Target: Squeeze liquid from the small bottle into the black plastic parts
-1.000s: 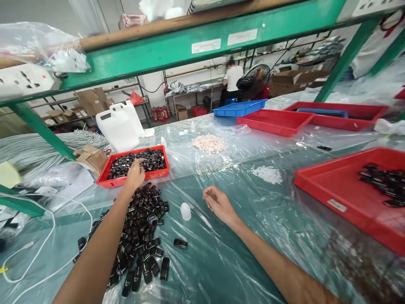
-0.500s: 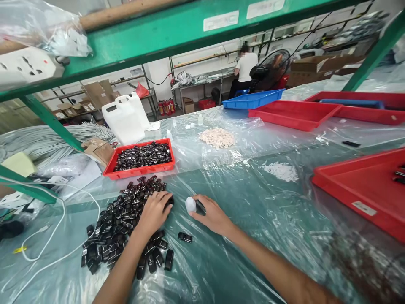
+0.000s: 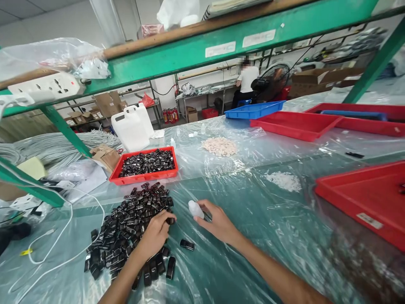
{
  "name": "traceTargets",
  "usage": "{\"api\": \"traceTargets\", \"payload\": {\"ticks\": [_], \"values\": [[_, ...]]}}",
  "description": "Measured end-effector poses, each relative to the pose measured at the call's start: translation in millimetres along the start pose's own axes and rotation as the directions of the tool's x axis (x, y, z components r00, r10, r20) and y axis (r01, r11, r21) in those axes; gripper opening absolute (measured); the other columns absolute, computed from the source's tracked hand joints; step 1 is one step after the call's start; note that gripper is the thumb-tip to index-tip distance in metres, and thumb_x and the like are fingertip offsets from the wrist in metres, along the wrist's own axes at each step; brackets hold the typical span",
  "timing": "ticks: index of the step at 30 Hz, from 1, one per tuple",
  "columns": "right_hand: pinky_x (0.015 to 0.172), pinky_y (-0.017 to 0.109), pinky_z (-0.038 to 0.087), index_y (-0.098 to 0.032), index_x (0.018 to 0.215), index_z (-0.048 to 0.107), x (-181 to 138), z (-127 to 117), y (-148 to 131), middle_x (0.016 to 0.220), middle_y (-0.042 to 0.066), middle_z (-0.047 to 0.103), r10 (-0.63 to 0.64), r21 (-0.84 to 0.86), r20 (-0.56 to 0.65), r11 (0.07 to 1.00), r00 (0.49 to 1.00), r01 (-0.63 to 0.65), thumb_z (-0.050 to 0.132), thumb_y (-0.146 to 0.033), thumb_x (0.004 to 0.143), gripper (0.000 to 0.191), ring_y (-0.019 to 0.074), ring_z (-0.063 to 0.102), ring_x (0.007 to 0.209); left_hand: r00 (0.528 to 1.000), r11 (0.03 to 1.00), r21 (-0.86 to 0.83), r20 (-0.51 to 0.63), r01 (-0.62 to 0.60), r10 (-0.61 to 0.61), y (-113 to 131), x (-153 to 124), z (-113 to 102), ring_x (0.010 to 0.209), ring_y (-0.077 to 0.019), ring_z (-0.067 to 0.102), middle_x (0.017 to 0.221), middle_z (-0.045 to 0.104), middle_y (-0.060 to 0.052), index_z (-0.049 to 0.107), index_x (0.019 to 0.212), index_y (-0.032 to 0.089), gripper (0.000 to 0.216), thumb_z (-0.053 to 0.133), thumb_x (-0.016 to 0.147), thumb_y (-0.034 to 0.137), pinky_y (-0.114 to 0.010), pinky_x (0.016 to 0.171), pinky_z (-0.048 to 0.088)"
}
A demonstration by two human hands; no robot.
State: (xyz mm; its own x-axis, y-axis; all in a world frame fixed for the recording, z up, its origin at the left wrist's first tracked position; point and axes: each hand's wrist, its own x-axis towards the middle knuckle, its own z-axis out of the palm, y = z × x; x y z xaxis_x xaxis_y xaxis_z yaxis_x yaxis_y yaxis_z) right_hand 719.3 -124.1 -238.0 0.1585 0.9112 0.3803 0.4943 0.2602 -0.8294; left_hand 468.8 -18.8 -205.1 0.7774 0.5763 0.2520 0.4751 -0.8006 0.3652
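My left hand is at the right edge of a heap of small glossy black plastic housings. Its fingers are closed on one black plastic housing, mostly hidden by the fingertips. To the right, my right hand grips a small whitish plastic bottle between thumb and fingers, tilted above the film-covered table. Its far end is hidden by the hand. A single black housing lies loose on the film between my forearms.
Behind the heap stands a red tray full of black parts. Farther back are a white jug and a beige pile of small pieces. White bits lie right, near a large red tray. A green shelf beam crosses overhead.
The view has tilted up slightly, so the scene sits lower. My left hand has come slightly nearer with the black housing; the bottle in my right hand is tilted more.
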Motion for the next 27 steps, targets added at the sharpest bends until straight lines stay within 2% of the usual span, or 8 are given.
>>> {"api": "traceTargets", "payload": {"ticks": [2,3,6,10,13,18,23,27], "values": [[0.088,0.039,0.074,-0.027,0.117,0.07,0.1,-2.6,-5.6,0.11,0.003,0.086,-0.024,-0.006,0.003,1.0,1.0,0.024,0.068,-0.032,0.097,0.022,0.0244,0.087,0.098,0.999,0.997,-0.074,-0.036,0.007,-0.009,0.4,-13.5,-1.5,0.051,-0.009,0.064,0.071,0.062,0.009,0.061,0.106,0.029,0.03,0.036,0.097,0.015,-0.019,0.055,0.057],[0.086,0.037,0.074,-0.026,0.117,0.071,-0.3,-3.7,-9.0,0.11,0.003,0.086,-0.037,-0.011,0.007,0.999,0.999,0.037,0.068,-0.032,0.096,0.021,0.0235,0.086,0.096,0.998,0.995,-0.095,-0.061,0.012,-0.018,1.4,-19.1,-2.3,0.054,-0.0101,0.066,0.075,0.064,0.008,0.061,0.109,0.03,0.026,0.038,0.1,0.021,-0.02,0.057,0.058],[0.084,0.034,0.073,-0.026,0.119,0.075,-4.8,-5.8,-21.3,0.111,0.003,0.085,-0.087,-0.026,0.035,0.996,0.996,0.088,0.07,-0.033,0.096,0.024,0.0221,0.084,0.094,0.99,0.993,-0.115,-0.135,0.017,-0.033,6.6,-29.4,-8.1,0.089,-0.0174,0.071,0.102,0.07,0.001,0.06,0.116,0.031,0.02,0.047,0.1,0.034,-0.027,0.077,0.06],[0.087,0.033,0.074,-0.028,0.138,0.072,-15.4,-7.6,-35.5,0.121,0.007,0.087,-0.128,-0.028,0.082,0.991,0.988,0.131,0.074,-0.036,0.1,0.039,0.0245,0.088,0.103,0.962,0.991,-0.111,-0.269,-0.08,0.048,12.6,-29.7,-19.8,0.099,-0.0161,0.069,0.107,0.072,0.002,0.062,0.114,0.032,0.018,0.052,0.1,0.029,-0.029,0.09,0.057],[0.083,0.029,0.075,-0.03,0.136,0.07,-21.8,-8.0,-39.5,0.122,0.008,0.088,-0.203,-0.094,0.06,0.974,0.977,0.208,0.074,-0.031,0.101,0.035,0.0248,0.089,0.104,0.937,0.989,-0.12,-0.345,-0.089,0.043,14.1,-28.1,-22.2,0.108,-0.0143,0.068,0.114,0.072,0.003,0.059,0.113,0.029,0.015,0.052,0.1,0.025,-0.027,0.097,0.055],[0.093,0.028,0.075,-0.035,0.142,0.068,-27.1,-4.8,-42.3,0.12,0.008,0.087,-0.355,-0.213,0.055,0.909,0.933,0.358,0.072,-0.025,0.103,0.041,0.023,0.089,0.107,0.941,0.986,-0.133,-0.336,-0.1,0.05,15.5,-30.7,-16.5,0.107,-0.0107,0.07,0.118,0.072,0.001,0.055,0.112,0.027,0.012,0.051,0.101,0.022,-0.021,0.094,0.056],[0.094,0.025,0.074,-0.033,0.144,0.066,-30.3,-1.9,-47.6,0.118,0.008,0.086,-0.369,-0.238,0.056,0.897,0.928,0.372,0.066,-0.024,0.106,0.039,0.0205,0.088,0.106,0.945,0.986,-0.098,-0.312,-0.135,0.098,16.1,-32.3,-17.7,0.106,-0.0105,0.071,0.117,0.071,0.0,0.056,0.114,0.025,0.013,0.048,0.104,0.025,-0.02,0.09,0.059],[0.096,0.029,0.075,-0.032,0.146,0.066,-31.8,-1.8,-49.2,0.118,0.01,0.087,-0.391,-0.28,0.062,0.876,0.918,0.392,0.066,-0.026,0.108,0.039,0.0226,0.088,0.106,0.94,0.986,-0.067,-0.318,-0.151,0.122,18.0,-32.3,-17.9,0.102,-0.0098,0.072,0.116,0.071,0.0,0.057,0.115,0.025,0.015,0.046,0.105,0.028,-0.019,0.088,0.06]]}}
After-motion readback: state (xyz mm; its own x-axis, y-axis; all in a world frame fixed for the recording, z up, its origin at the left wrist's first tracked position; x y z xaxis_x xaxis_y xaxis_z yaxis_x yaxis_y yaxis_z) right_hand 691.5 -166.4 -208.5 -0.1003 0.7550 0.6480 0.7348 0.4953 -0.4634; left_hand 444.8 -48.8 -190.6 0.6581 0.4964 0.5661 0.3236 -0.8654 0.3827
